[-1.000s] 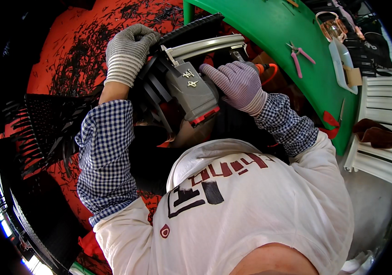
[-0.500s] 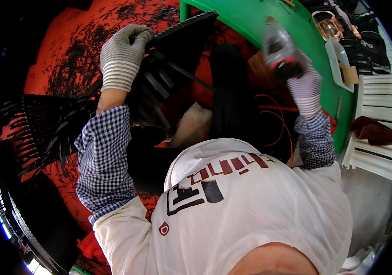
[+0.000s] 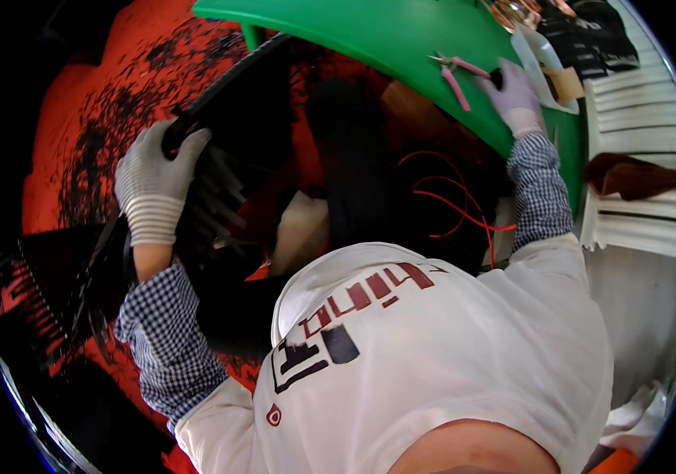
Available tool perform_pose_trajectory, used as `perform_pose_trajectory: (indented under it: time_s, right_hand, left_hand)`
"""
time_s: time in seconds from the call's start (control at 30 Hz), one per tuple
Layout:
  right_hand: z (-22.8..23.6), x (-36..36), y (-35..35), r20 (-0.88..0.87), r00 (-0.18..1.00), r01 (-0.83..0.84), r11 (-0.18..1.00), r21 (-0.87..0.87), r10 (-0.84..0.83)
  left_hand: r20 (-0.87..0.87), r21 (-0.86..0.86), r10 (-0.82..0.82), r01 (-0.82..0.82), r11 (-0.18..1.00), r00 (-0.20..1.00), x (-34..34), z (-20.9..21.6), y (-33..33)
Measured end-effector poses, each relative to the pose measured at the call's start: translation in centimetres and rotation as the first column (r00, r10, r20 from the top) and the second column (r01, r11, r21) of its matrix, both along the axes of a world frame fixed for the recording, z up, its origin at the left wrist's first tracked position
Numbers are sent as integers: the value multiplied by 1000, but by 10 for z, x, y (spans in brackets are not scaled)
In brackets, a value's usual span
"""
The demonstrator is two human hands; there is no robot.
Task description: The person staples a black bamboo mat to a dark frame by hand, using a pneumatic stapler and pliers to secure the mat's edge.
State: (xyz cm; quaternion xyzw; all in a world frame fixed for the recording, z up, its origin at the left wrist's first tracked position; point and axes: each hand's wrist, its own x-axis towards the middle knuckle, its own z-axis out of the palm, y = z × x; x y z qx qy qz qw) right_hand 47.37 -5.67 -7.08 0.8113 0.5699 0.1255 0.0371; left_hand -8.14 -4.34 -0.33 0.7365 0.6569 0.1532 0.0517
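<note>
My left hand (image 3: pixel 156 170), in a pale striped knit glove, is closed on the edge of a dark woven panel (image 3: pixel 235 83). Loose black strips (image 3: pixel 223 186) hang from the work beside my palm. Over the green table, my gloved right hand (image 3: pixel 514 95) is at one handle of the pink-handled pliers (image 3: pixel 455 69). Its thumb and forefinger are apart around the handle's end, with a dark gap between them. Those pliers lie with handles spread and jaws pointing left.
Black scraps litter the red floor (image 3: pixel 120 118). On the green table (image 3: pixel 338 31) stands a pale tray (image 3: pixel 539 59) with a cardboard piece. Red tubing (image 3: pixel 464 197) loops beneath the table edge. A brown cloth (image 3: pixel 638 175) rests on white ridged panels at right.
The blurred grey tool with red and black parts has left my right hand, which is now beside the pliers. My left hand and the panel appear lower and further left; the view has shifted.
</note>
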Motion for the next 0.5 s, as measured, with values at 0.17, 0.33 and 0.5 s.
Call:
perform_pose_trajectory:
  time_s: [0.17, 0.33, 0.5]
  right_hand:
    - [-20, -13, 35, -90, 969, -239, 960, -147, 228]
    - [-21, -20, 50, -341, 922, -268, 939, -217, 184]
    - [17, -134, 52, -252, 728, -604, 770, 205, 638]
  left_hand:
    - [33, -55, 0, 2, 998, 999, -6, -4, 10]
    - [-43, 85, -72, 75, 994, 996, -1, -3, 14]
    - [-78, 123, -98, 107, 987, 992, -6, -9, 13]
